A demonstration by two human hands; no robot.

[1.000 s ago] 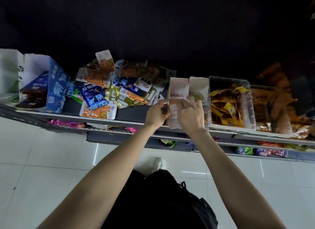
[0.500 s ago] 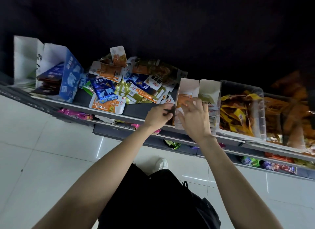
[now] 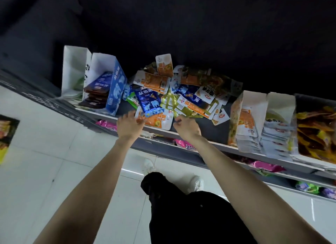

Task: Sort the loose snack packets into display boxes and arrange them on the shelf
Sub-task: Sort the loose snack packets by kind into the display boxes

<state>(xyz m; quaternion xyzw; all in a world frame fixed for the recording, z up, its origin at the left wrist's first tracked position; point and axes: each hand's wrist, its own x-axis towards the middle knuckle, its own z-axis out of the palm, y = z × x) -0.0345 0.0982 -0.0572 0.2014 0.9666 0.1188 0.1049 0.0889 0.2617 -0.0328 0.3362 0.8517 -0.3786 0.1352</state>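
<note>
Picking step: both hands at front edge of loose packet pile (image 3: 181,96) on shelf (image 3: 214,143). Left hand (image 3: 130,126) grips orange packet (image 3: 160,120); right hand (image 3: 186,129) curled, grasp unclear. Next, likely: lift packet, carry to orange-packet display box (image 3: 245,120) on right
</note>
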